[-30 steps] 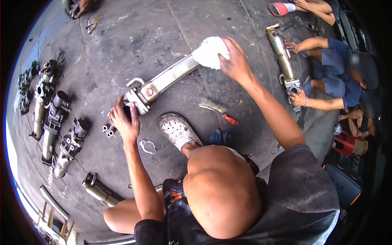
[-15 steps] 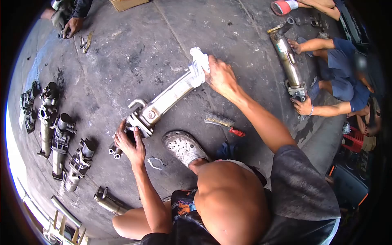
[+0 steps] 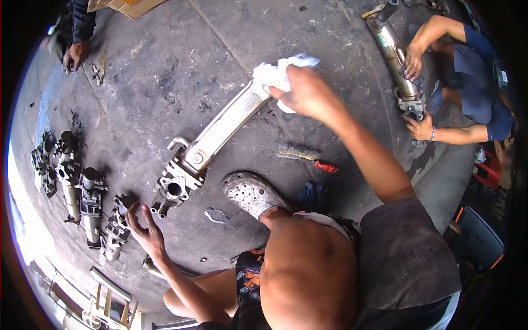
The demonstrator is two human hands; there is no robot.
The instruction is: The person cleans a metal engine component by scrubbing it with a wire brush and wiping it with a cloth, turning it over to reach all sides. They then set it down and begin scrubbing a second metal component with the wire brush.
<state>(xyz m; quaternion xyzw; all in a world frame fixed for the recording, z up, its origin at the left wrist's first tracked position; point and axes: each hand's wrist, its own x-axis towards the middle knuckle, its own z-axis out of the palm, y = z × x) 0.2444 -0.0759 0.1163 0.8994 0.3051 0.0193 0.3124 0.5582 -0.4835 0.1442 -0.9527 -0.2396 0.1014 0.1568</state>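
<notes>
A long metal EGR cooler (image 3: 223, 129) lies slantwise on the floor ahead of my foot. Its flanged end (image 3: 173, 190) points toward my left side, with a bent pipe stub beside it. My right hand (image 3: 305, 93) is closed on a white rag (image 3: 272, 76), which covers the cooler's far end; hand and rag are partly blurred. To the left of the flange, my left hand (image 3: 146, 228) is off the cooler, fingers apart and holding nothing. A flat metal gasket (image 3: 216, 215) rests on the floor between that hand and my clog.
Several similar metal parts (image 3: 91, 209) stand in a row at left. A wire brush (image 3: 300, 155) with a red handle lies right of my clog (image 3: 250, 192). At right a co-worker's hands (image 3: 413, 65) touch another cooler (image 3: 397, 60). Another person's hand (image 3: 74, 56) is at upper left, near a cardboard box (image 3: 132, 5).
My left hand has let go of the cooler's flanged end and moved left and down. My right hand has shifted with the rag at the far end. The co-worker's upper hand has moved onto their cooler's body.
</notes>
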